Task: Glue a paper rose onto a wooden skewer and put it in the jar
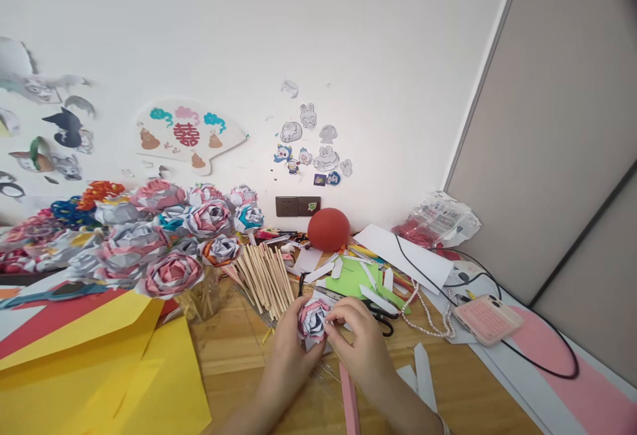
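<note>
At the far left of the wooden table lie yellow paper sheets, and above them stands a bunch of finished paper roses in pink, white and blue. Next to it is a pile of thin wooden sticks.

In the middle, the paper rose in work is small and round, made of folded strips in pink, white and dark grey. The left hand comes up from the lower edge with its forearm and closes its fingers on the left side of the rose. The right hand comes from the lower right, and its thumb and forefinger pinch the right side of the rose at the top. So both hands are together and clamped on the rose, which sits between them, just above the table.

More to the right lie green paper, white strips, a red ball near the wall, and a pink phone with a black cable.
</note>
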Motion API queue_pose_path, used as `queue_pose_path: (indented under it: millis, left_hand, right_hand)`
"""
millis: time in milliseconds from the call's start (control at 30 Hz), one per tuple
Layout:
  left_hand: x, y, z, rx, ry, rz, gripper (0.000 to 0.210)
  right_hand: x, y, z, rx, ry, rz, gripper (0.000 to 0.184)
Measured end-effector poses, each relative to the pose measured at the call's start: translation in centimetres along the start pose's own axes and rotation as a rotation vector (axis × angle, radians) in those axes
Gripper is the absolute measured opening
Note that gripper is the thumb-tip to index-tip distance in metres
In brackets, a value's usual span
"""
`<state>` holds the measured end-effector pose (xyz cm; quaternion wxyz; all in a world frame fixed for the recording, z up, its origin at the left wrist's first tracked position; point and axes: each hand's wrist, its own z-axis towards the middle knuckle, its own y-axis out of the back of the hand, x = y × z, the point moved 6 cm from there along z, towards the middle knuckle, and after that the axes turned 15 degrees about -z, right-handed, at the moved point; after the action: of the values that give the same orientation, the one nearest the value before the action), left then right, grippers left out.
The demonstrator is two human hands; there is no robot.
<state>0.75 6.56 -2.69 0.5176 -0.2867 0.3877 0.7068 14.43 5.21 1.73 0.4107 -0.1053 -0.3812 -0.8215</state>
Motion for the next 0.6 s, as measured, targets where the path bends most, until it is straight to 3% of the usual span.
queue_pose_path:
  millis: [600]
  left_hand:
    - [-1.5, 0.0, -0.5, -0.037, -0.19, 0.237, 0.041]
  right_hand:
    - [0.3, -0.3, -1.0, -0.041, 0.006, -0.119, 0.013]
